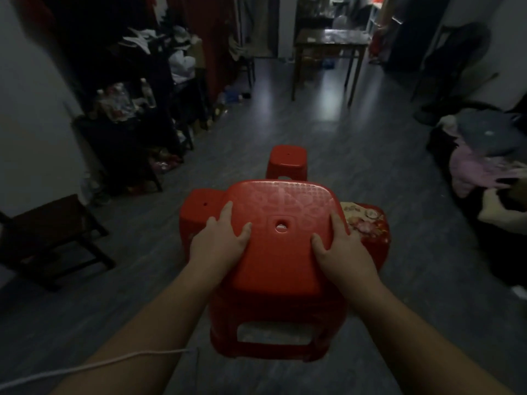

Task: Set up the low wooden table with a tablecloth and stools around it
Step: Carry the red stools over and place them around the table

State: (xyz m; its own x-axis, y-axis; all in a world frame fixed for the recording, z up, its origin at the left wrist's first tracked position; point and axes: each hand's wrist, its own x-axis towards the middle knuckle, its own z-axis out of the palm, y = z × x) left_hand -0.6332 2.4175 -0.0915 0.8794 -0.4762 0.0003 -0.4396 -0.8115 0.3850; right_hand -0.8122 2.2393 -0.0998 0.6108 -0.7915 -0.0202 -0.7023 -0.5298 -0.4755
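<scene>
I hold a red plastic stool in front of me, seat tilted toward the camera, a small hole in its middle. My left hand grips its left edge and my right hand grips its right edge. Behind it a floral red tablecloth covers a low table, mostly hidden by the held stool. A second red stool stands at the table's left. A third red stool stands on the far side.
A dark low wooden stool stands on the left floor. Cluttered shelves line the left wall. A taller dark table stands at the back. Clothes pile up at the right. A white cord crosses the lower left.
</scene>
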